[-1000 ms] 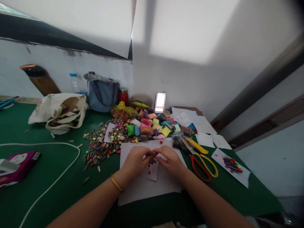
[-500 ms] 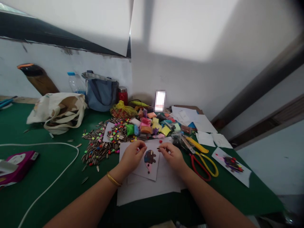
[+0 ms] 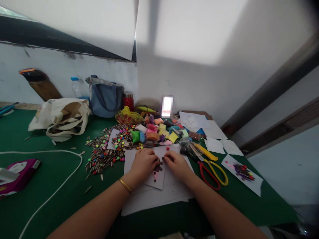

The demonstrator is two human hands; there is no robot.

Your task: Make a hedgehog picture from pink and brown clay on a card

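Note:
My left hand (image 3: pixel 144 165) lies over the upper left of a small white card (image 3: pixel 159 184), its fingers bent together against a clay animal figure (image 3: pixel 158 167). The figure has a brown body and a pink pointed face with dark dots; my fingers cover its left side. What they pinch, if anything, is hidden. To the right of the figure, my right hand (image 3: pixel 177 165) is closed, thumb and fingertips pinching a small dark piece at the card's edge. Larger white sheets (image 3: pixel 154 202) lie beneath the card. A red bit (image 3: pixel 167 149) sits just above the right hand.
Striped seeds with coloured beads (image 3: pixel 107 152) spread at left. Packets of coloured clay (image 3: pixel 152 135) are heaped behind the hands. Scissors (image 3: pixel 210 176) and a yellow cutter (image 3: pixel 205 152) lie at right, beside a finished-looking seed-covered card (image 3: pixel 242 176). Bags (image 3: pixel 106 99) and a cable (image 3: pixel 62 186) occupy the left.
My left hand has moved right and down onto the figure, covering part of it. My right hand has shifted slightly left, still pinching the small dark piece.

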